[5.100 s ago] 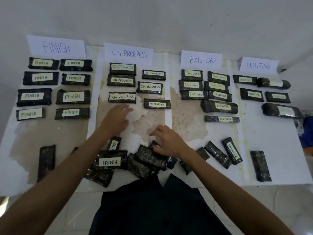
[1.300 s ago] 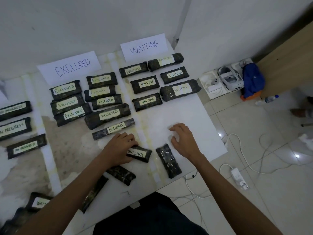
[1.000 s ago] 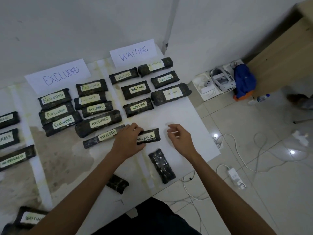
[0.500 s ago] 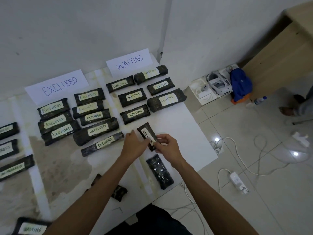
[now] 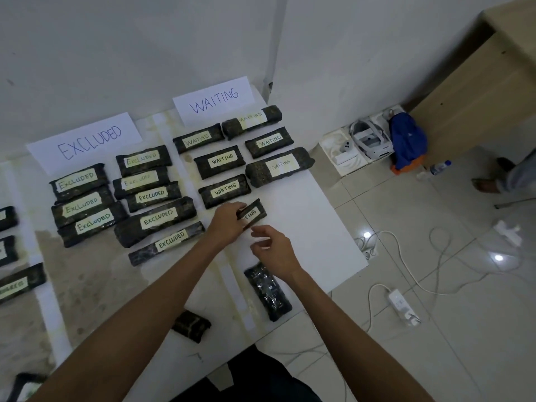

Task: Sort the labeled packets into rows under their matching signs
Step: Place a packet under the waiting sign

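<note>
**Packets Counted by Label**

Two white paper signs (image 5: 87,142) are standing against the wall. Eight dark wrapped packets labelled EXCLUDED (image 5: 155,220) are lying below one sign. Six dark wrapped packets labelled WAITING (image 5: 219,161) are lying below the other, and a seventh WAITING packet (image 5: 253,212) is sitting in the left hand (image 5: 227,224). Two dark packets showing no label (image 5: 266,291) are lying nearer the person. Three more dark packets (image 5: 20,282) are being cut off by the left edge.
</note>
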A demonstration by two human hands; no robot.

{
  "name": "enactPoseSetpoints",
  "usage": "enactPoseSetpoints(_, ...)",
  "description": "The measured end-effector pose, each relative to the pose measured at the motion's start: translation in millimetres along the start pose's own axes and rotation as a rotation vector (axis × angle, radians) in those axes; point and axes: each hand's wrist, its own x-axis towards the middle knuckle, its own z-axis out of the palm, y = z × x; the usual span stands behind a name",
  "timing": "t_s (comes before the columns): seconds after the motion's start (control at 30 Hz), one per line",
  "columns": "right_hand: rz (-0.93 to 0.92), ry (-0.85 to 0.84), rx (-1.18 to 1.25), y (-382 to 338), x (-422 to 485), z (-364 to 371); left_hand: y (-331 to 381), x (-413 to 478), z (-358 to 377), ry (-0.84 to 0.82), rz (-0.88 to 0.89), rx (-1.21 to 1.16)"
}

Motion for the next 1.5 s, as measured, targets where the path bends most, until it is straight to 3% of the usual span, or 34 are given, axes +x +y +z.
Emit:
enactPoseSetpoints(0.2,-0.035,0.033,-0.183,9,-20,-17,-14,14,-9,0.036,0.057,0.16)
enactPoseSetpoints(0.4,-0.098,-0.07,-0.892,32,-52,5,-16,12,-11,0.109,0.124,0.331)
enactPoseSetpoints(0.5,-0.117,-0.098,-1.016,35,-55,9,-12,-3,-9,0.178,0.194,0.315)
enactPoseSetpoints(0.6,-0.103,-0.026,-0.791,30,-52,0,-13,-26,-4,0.196,0.226,0.206)
enactPoseSetpoints(0.73,0.182,0.018,-0.01,12,-45,-29,-14,-66,9,0.112,0.188,-0.028)
enactPoseSetpoints(0.83,0.31,-0.034,0.367,8,-41,-39,-12,-89,19,0.037,0.154,-0.129)
enactPoseSetpoints(0.93,0.348,-0.031,0.521,3,-39,-36,-10,-102,25,-0.008,0.102,-0.181)
enactPoseSetpoints(1.07,0.358,0.035,0.551,2,-38,-27,-5,-111,31,-0.04,0.07,-0.225)
enactPoseSetpoints(1.17,0.312,0.054,0.398,5,-39,-24,-3,-113,32,-0.025,0.02,-0.291)
enactPoseSetpoints(1.37,0.031,-0.053,-0.062,8,-42,-26,6,-101,28,-0.012,-0.142,-0.514)
enactPoseSetpoints(1.5,-0.222,0.011,-0.524,17,-39,-31,13,-86,31,0.025,-0.216,-0.607)
